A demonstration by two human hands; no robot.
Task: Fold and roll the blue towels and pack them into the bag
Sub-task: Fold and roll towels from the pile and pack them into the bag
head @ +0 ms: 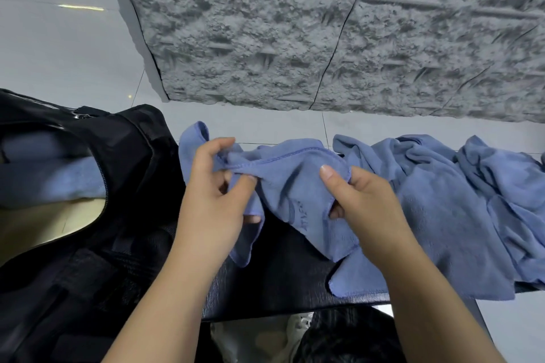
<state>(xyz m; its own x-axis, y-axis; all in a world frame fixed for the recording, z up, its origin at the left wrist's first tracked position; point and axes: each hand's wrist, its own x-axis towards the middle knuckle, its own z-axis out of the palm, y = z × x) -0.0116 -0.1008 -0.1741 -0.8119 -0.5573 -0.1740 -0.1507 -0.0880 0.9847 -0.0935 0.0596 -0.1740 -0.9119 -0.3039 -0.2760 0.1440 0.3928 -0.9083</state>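
A blue towel point(283, 183) hangs crumpled between my two hands above a dark bench top point(283, 280). My left hand point(215, 200) pinches its hemmed top edge near the left corner. My right hand point(362, 200) grips the same edge at the right, thumb on top. A black bag point(88, 244) lies open at the left, with a blue towel point(50, 177) inside it. A heap of loose blue towels point(460, 203) lies on the bench to the right of my hands.
A grey rough-textured wall panel point(324, 32) stands behind the bench. Pale floor tiles point(59, 38) show at the left and below the wall. A shoe point(298, 324) shows under the bench's near edge.
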